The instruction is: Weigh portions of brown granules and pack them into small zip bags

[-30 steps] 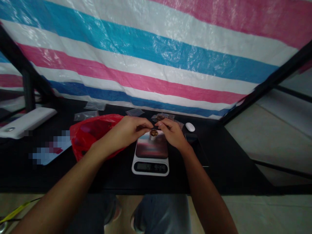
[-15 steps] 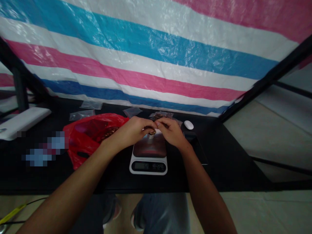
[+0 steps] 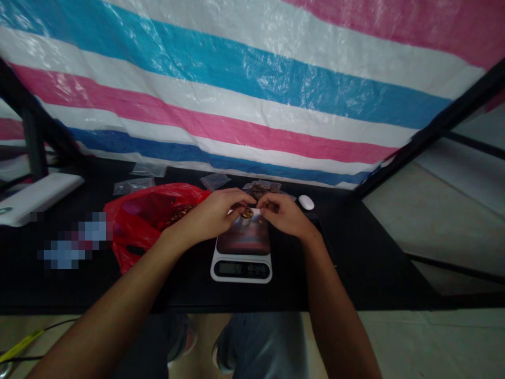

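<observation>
Compared with the preceding view, the two hands have drawn slightly apart, so the small white cup [image 3: 246,218] with brown contents now shows between them rather than lying mostly covered. The cup stands at the rear of the platform of a digital kitchen scale [image 3: 241,269], directly between the left hand [image 3: 211,216] and the right hand [image 3: 286,215], and just below the fingers of both. Both hands are partly closed, fingers curled and pointing toward each other. Neither can be confirmed as holding anything: the fingers hide any contact with the cup. A red plastic bag [image 3: 145,221] with brown pieces inside lies beyond the left hand on the black table [image 3: 355,279]. Clear plastic sachets [image 3: 215,181] and a packet of brown material [image 3: 262,187] lie beyond both hands. A white computer mouse [image 3: 306,202] sits beyond the right hand.
</observation>
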`<action>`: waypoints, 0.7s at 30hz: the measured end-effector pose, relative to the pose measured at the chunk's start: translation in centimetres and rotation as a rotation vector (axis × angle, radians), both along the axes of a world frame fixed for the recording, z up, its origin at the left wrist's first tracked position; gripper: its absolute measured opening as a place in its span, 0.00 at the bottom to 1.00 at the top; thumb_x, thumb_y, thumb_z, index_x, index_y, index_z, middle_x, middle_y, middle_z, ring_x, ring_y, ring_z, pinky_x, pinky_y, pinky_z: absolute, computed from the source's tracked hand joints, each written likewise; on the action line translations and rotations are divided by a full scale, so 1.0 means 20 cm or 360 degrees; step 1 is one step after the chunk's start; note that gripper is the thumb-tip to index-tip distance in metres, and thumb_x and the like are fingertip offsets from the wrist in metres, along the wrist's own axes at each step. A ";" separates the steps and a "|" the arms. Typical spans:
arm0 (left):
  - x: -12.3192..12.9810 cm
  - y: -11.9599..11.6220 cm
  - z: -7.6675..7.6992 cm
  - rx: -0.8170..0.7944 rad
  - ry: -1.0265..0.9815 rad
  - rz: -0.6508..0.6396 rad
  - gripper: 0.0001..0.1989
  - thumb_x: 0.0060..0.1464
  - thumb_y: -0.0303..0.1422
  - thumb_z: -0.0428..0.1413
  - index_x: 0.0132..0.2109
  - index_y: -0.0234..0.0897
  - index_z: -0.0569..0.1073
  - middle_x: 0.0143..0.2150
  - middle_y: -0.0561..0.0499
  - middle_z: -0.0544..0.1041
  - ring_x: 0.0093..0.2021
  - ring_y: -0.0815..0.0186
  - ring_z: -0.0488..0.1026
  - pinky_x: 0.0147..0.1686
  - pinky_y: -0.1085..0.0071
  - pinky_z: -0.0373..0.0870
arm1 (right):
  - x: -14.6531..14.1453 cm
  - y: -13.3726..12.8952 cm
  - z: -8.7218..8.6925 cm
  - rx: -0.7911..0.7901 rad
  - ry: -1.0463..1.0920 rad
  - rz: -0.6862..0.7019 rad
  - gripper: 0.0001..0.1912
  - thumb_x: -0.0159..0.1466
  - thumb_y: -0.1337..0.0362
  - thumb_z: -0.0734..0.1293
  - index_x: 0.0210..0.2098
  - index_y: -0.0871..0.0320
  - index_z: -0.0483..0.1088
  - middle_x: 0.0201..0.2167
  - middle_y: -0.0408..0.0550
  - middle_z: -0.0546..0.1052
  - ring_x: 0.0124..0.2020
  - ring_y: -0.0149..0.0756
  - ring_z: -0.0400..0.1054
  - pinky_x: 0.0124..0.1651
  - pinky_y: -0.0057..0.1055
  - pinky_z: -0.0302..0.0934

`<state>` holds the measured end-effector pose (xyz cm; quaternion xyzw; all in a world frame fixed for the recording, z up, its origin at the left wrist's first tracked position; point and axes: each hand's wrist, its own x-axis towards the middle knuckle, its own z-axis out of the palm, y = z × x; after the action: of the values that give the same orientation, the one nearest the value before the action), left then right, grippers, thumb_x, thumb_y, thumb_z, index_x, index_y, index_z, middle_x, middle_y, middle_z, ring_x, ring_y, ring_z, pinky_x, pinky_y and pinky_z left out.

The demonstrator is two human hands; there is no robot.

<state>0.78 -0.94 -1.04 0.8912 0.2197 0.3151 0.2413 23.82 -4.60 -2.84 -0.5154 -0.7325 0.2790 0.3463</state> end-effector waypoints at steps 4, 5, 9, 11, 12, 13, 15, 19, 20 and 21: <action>-0.01 0.00 -0.01 0.0014 -0.0017 -0.0008 0.15 0.65 0.23 0.52 0.51 0.36 0.79 0.50 0.46 0.82 0.51 0.62 0.79 0.53 0.67 0.75 | 0.04 -0.03 0.03 -0.0224 -0.0133 0.0075 0.03 0.59 0.67 0.69 0.31 0.59 0.76 0.25 0.43 0.76 0.27 0.31 0.67 0.30 0.27 0.58; -0.01 0.00 -0.01 0.0015 -0.0027 -0.0008 0.14 0.65 0.23 0.52 0.51 0.36 0.79 0.50 0.45 0.82 0.51 0.63 0.79 0.53 0.67 0.75 | 0.04 -0.03 0.03 -0.0235 -0.0178 0.0074 0.03 0.59 0.67 0.69 0.30 0.60 0.76 0.25 0.43 0.76 0.27 0.31 0.68 0.30 0.27 0.58; -0.01 0.02 -0.03 -0.0001 -0.0045 0.0011 0.13 0.64 0.23 0.54 0.51 0.35 0.79 0.50 0.45 0.81 0.49 0.63 0.79 0.50 0.68 0.76 | 0.03 -0.05 0.05 -0.0267 -0.0288 0.0065 0.04 0.59 0.68 0.69 0.30 0.60 0.78 0.24 0.43 0.77 0.25 0.31 0.67 0.29 0.27 0.57; -0.01 0.02 -0.03 -0.0026 -0.0032 0.0004 0.13 0.64 0.23 0.54 0.52 0.35 0.79 0.49 0.45 0.80 0.48 0.63 0.80 0.49 0.67 0.76 | 0.02 -0.05 0.05 -0.0279 -0.0287 0.0071 0.05 0.59 0.68 0.69 0.30 0.60 0.78 0.24 0.43 0.77 0.26 0.31 0.68 0.29 0.27 0.57; -0.01 0.02 -0.03 -0.0030 -0.0026 -0.0001 0.13 0.64 0.23 0.54 0.51 0.35 0.79 0.49 0.45 0.81 0.48 0.63 0.79 0.49 0.67 0.76 | 0.02 -0.04 0.05 -0.0273 -0.0274 0.0073 0.05 0.59 0.68 0.69 0.30 0.60 0.79 0.24 0.43 0.77 0.26 0.31 0.68 0.29 0.27 0.57; -0.01 0.02 -0.02 -0.0025 -0.0027 0.0000 0.13 0.64 0.24 0.54 0.51 0.35 0.79 0.49 0.45 0.81 0.48 0.63 0.79 0.49 0.66 0.76 | 0.02 -0.04 0.05 -0.0249 -0.0247 0.0068 0.05 0.60 0.67 0.69 0.30 0.60 0.79 0.24 0.43 0.77 0.25 0.31 0.68 0.29 0.27 0.57; -0.02 0.01 0.00 0.0006 -0.0053 0.0022 0.12 0.65 0.25 0.54 0.51 0.36 0.79 0.49 0.45 0.81 0.50 0.62 0.79 0.50 0.65 0.76 | 0.02 -0.04 0.05 -0.0146 -0.0143 0.0033 0.06 0.61 0.65 0.69 0.31 0.60 0.79 0.25 0.43 0.77 0.26 0.31 0.67 0.30 0.28 0.57; -0.07 -0.03 0.05 0.0048 -0.0077 0.0088 0.11 0.66 0.28 0.53 0.49 0.36 0.79 0.48 0.45 0.82 0.50 0.61 0.79 0.52 0.64 0.75 | -0.01 -0.04 0.05 0.0067 0.0085 -0.0040 0.08 0.63 0.61 0.70 0.35 0.59 0.80 0.29 0.45 0.78 0.28 0.32 0.67 0.31 0.29 0.58; -0.09 -0.03 0.06 0.0046 -0.0064 0.0098 0.11 0.67 0.29 0.53 0.49 0.36 0.79 0.48 0.45 0.82 0.50 0.61 0.79 0.51 0.65 0.75 | -0.02 -0.03 0.05 0.0075 0.0114 -0.0029 0.08 0.63 0.61 0.70 0.35 0.59 0.80 0.30 0.45 0.78 0.29 0.32 0.67 0.32 0.29 0.58; -0.11 -0.04 0.07 0.0040 -0.0046 0.0107 0.11 0.67 0.30 0.53 0.48 0.36 0.79 0.48 0.45 0.82 0.50 0.61 0.79 0.51 0.65 0.75 | -0.03 -0.03 0.05 0.0072 0.0129 -0.0011 0.09 0.63 0.61 0.71 0.36 0.59 0.81 0.31 0.46 0.79 0.29 0.33 0.67 0.32 0.30 0.58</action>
<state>-1.33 -1.80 0.35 0.8816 0.2421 0.3388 0.2224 23.12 -5.28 -1.84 -0.4981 -0.7222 0.2819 0.3883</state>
